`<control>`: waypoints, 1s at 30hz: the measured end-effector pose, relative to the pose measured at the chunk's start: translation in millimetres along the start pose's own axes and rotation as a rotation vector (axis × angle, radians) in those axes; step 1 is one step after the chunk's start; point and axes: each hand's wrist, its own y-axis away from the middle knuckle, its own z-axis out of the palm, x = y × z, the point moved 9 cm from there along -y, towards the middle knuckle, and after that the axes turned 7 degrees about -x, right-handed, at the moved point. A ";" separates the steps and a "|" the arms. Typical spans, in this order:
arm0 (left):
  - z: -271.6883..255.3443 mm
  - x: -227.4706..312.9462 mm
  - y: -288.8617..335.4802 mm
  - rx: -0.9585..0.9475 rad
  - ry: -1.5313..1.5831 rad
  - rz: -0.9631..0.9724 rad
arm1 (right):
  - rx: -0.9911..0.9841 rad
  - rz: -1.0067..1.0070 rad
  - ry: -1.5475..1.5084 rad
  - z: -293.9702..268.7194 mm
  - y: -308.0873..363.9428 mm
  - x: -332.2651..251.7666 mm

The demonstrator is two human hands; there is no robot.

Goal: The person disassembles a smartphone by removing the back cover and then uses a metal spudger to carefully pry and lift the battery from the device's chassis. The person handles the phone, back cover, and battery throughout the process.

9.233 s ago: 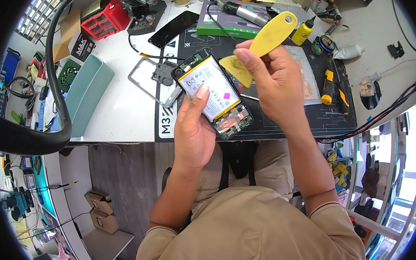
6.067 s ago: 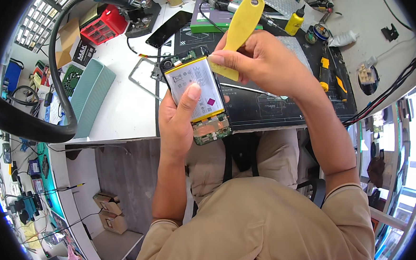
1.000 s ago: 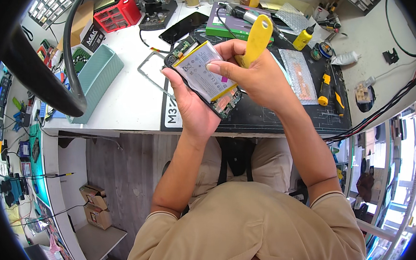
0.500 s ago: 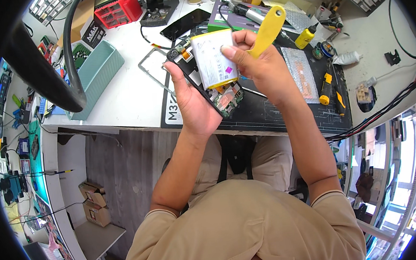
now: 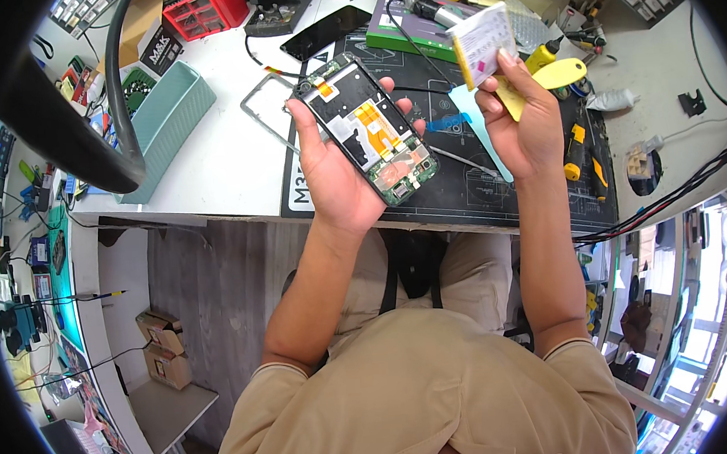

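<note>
My left hand (image 5: 340, 183) cradles an opened phone (image 5: 344, 116), thumb along one long edge and fingertips around the other. Its inside faces up, with an orange flex cable (image 5: 374, 126) across the bare battery bay and a green circuit board (image 5: 410, 170) at the near end. Raised to the right, my right hand (image 5: 528, 129) pinches a flat white battery (image 5: 483, 43) with yellow edges. The same hand also grips a yellow plastic scraper (image 5: 566, 71), its rounded handle pointing right. Battery and phone are well apart.
A black work mat (image 5: 536, 196) covers the bench, with a light blue strip (image 5: 481, 128) and a thin metal tool (image 5: 463, 161) on it. Nearby lie a dark phone (image 5: 327, 32), an empty frame (image 5: 269, 108), a teal bin (image 5: 170, 126) and yellow-black tools (image 5: 575, 152). A black arm (image 5: 74, 120) hangs at left.
My right hand has carried the battery and scraper up and right, away from the phone. The phone's inside is now uncovered, and my left hand has stayed nearly in place.
</note>
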 end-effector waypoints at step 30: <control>41.3 -16.1 29.2 -0.103 -0.104 -0.173 | -0.124 -0.289 0.639 -5.1 67.4 -30.5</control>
